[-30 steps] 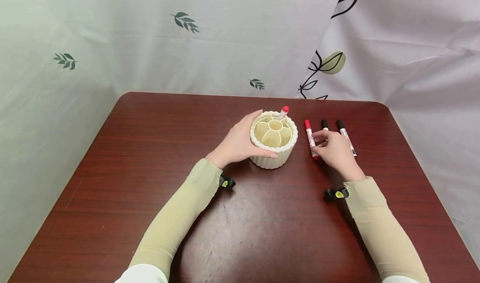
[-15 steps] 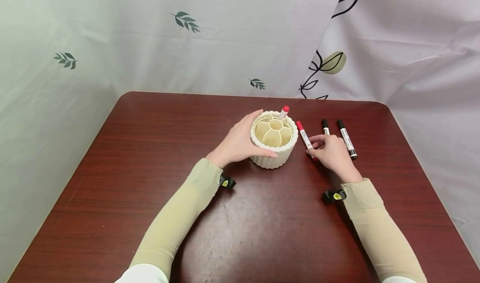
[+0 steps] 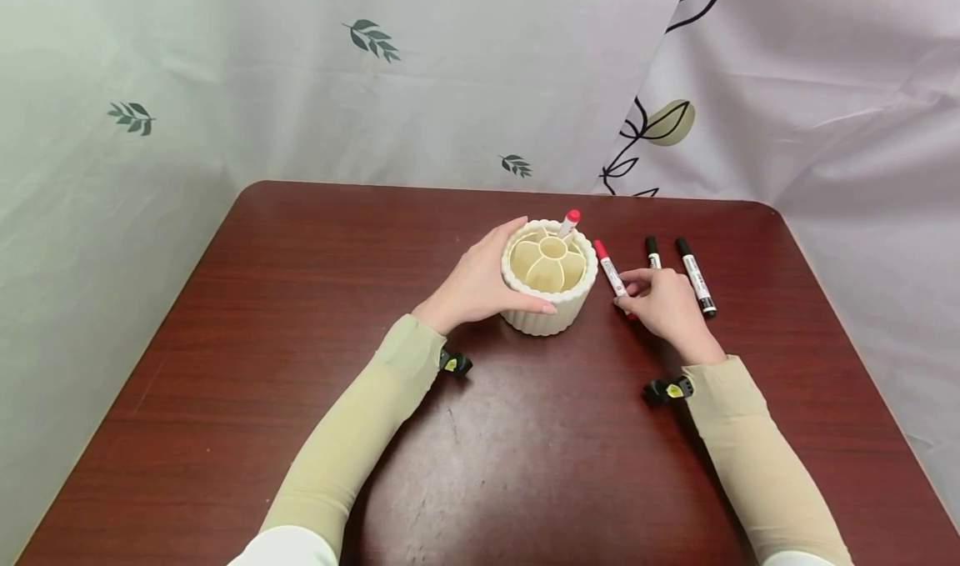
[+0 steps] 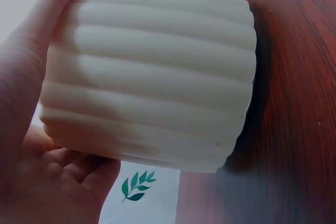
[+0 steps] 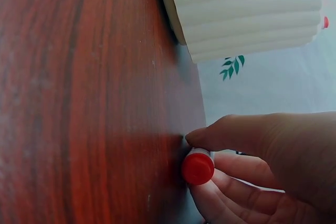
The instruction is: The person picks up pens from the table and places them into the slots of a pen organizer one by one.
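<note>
A cream, ribbed pen holder (image 3: 546, 321) with petal-shaped compartments stands upright on the table. My left hand (image 3: 477, 281) grips its left side, the thumb along the near wall; fingers (image 4: 97, 182) bend under the other side in the left wrist view. One red-capped marker (image 3: 572, 218) leans in a rear compartment. To the holder's right, a second red marker (image 3: 610, 271) lies slantwise, its far cap close to the holder's wall. My right hand (image 3: 670, 309) pinches this marker near its close end, whose red tip (image 5: 198, 168) faces the right wrist camera between thumb and fingers.
Two black markers lie beyond the right hand: one (image 3: 652, 252) partly hidden by it, the other (image 3: 697, 279) farther right. The dark reddish-brown table (image 3: 315, 283) meets a leaf-patterned curtain (image 3: 450, 91) at the back. A black wrist camera (image 3: 663, 391) sits below the right hand.
The right hand has taken hold of the second red marker and shifted slightly left, swinging its far cap toward the holder. Over the last half second little has moved; the left hand keeps its grip.
</note>
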Action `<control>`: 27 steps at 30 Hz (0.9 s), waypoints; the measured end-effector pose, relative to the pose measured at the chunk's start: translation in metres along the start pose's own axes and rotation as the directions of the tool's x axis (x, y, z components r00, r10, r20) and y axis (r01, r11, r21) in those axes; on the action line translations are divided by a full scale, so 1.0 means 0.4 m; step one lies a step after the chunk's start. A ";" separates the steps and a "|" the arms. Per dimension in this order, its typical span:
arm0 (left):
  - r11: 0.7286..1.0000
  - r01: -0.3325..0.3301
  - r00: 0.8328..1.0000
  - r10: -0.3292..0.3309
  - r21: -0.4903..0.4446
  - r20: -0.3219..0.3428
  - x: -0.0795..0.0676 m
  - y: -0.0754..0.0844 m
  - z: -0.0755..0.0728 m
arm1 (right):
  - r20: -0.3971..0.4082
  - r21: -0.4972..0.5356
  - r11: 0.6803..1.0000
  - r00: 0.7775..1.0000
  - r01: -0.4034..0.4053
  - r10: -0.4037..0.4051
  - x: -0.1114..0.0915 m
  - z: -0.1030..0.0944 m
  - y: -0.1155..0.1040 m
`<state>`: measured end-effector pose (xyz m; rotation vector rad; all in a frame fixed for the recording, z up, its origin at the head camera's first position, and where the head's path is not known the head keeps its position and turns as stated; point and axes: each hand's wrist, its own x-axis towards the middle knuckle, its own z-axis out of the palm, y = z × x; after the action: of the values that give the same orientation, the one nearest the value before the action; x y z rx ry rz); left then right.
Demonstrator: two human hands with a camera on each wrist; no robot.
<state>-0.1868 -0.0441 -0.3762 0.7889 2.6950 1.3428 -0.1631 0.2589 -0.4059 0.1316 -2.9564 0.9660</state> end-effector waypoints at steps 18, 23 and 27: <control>1.000 -0.002 1.000 0.002 -0.007 0.003 0.005 0.003 0.000 | -0.119 0.059 0.998 0.993 0.029 -0.022 -0.009 -0.029 -0.016; 1.000 -0.003 1.000 0.003 -0.009 0.000 0.003 0.002 0.000 | -0.186 0.083 0.995 0.982 0.050 -0.034 -0.016 -0.050 -0.033; 1.000 0.003 1.000 -0.003 -0.011 0.000 0.001 0.003 0.000 | -0.243 0.128 0.990 0.970 0.058 -0.025 -0.020 -0.066 -0.046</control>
<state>-0.1866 -0.0434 -0.3752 0.7838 2.6849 1.3557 -0.1533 0.2603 -0.3744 0.0724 -2.6587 1.0903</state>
